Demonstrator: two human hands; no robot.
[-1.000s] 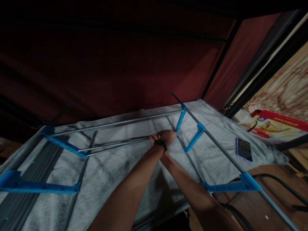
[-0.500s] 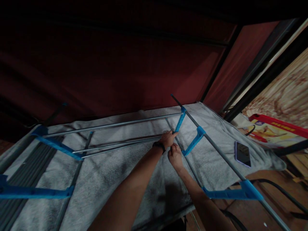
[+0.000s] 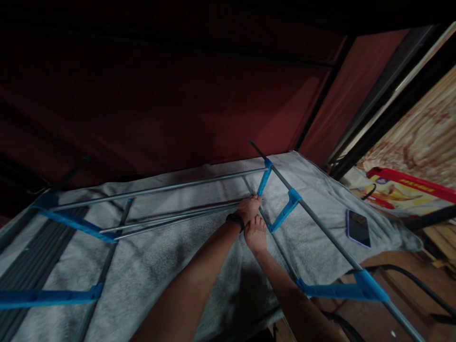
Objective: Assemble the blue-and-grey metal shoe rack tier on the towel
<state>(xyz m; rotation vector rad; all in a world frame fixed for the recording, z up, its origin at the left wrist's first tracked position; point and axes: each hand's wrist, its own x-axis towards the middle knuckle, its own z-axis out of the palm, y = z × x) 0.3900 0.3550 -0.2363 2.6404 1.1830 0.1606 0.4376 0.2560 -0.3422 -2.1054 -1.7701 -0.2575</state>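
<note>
My left hand (image 3: 249, 208), with a dark band at its wrist, is closed around the right end of the thin metal tubes (image 3: 178, 216), beside a blue plastic bracket (image 3: 264, 182). My right hand (image 3: 255, 233) presses up against it from below, its fingers curled; what lies under them is hidden. Just right of my hands, a second blue bracket (image 3: 284, 212) joins a long grey side tube (image 3: 329, 231) to a thinner upright tube (image 3: 284, 252). One more metal tube (image 3: 160, 188) runs across behind, from the left blue bracket (image 3: 78, 224) to the right one.
The rack lies on a grey fleece blanket (image 3: 156, 275). A phone (image 3: 358, 228) rests on it at the right. Several dark tubes (image 3: 39, 256) lie bundled at the left. Behind stands a dark red panel (image 3: 199, 118). A red and yellow box (image 3: 409, 192) is at far right.
My right hand has shifted slightly down and left, its fingers now pressed against my left hand. The rack's left end appears a little lower and further left in view.
</note>
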